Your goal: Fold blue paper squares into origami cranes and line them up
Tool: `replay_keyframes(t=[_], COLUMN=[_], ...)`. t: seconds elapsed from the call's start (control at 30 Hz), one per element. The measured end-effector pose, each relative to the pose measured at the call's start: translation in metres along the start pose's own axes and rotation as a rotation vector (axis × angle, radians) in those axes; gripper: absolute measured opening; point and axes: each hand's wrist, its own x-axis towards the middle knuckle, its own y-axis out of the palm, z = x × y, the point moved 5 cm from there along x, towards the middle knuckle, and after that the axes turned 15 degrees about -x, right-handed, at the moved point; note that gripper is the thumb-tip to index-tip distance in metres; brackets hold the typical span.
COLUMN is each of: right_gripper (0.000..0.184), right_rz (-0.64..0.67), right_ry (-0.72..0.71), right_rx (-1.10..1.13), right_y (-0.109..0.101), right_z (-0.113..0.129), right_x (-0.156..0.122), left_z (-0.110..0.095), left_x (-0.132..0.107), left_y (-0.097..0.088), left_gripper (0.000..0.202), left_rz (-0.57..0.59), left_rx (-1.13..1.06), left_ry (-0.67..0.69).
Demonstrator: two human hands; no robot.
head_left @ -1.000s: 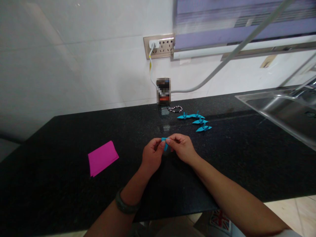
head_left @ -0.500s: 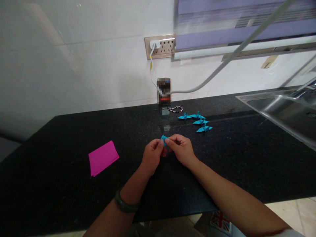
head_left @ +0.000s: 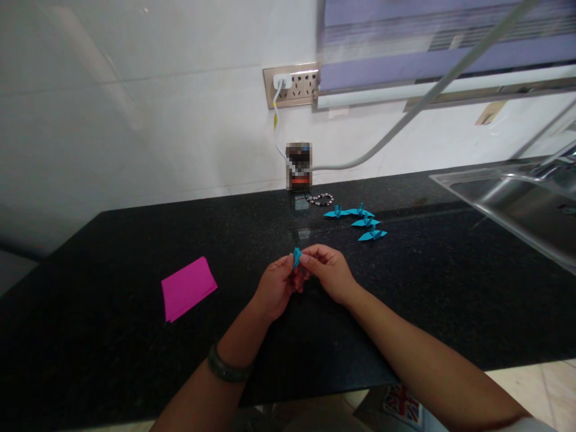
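Observation:
A small folded piece of blue paper (head_left: pixel 297 257) is pinched between my two hands above the counter, partly hidden by the fingers. My left hand (head_left: pixel 275 287) grips its left side, thumb on top. From the right, my right hand (head_left: pixel 330 269) holds the other side between thumb and fingers. Beyond my right hand stand several blue origami cranes (head_left: pixel 369 223) with pointed wings. To the left of my left hand lies a stack of pink paper sheets (head_left: pixel 189 289).
The black counter (head_left: pixel 112 336) runs along a white wall with a socket panel (head_left: pixel 297 85). A phone-like object (head_left: pixel 299 168), blurred out, leans there with a beaded strap (head_left: pixel 321 199) and a white cable (head_left: pixel 276 120). A steel sink (head_left: pixel 531 210) is at the right.
The blue paper has turned and now looks narrower and more upright between my fingers. My left hand has shifted slightly to the left and down; the cranes and pink sheets stay put.

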Motion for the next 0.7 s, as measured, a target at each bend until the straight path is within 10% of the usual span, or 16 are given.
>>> replay_keyframes(t=[0.37,0.7], right_gripper=[0.013,0.007], right_rz=[-0.064,-0.270], right_ry=[-0.012,-0.257], right_rx=[-0.132,-0.634], right_y=[-0.003,-0.012], right_z=[0.004,0.011], right_x=[-0.001,-0.005], left_z=[-0.006,-0.026], left_x=[0.002,-0.005], left_y=[-0.006,-0.008], left_gripper=[0.032,0.016], left_rz=[-0.042,-0.169], left_rx=[0.317,0.702], left_ry=[0.138,0.547])
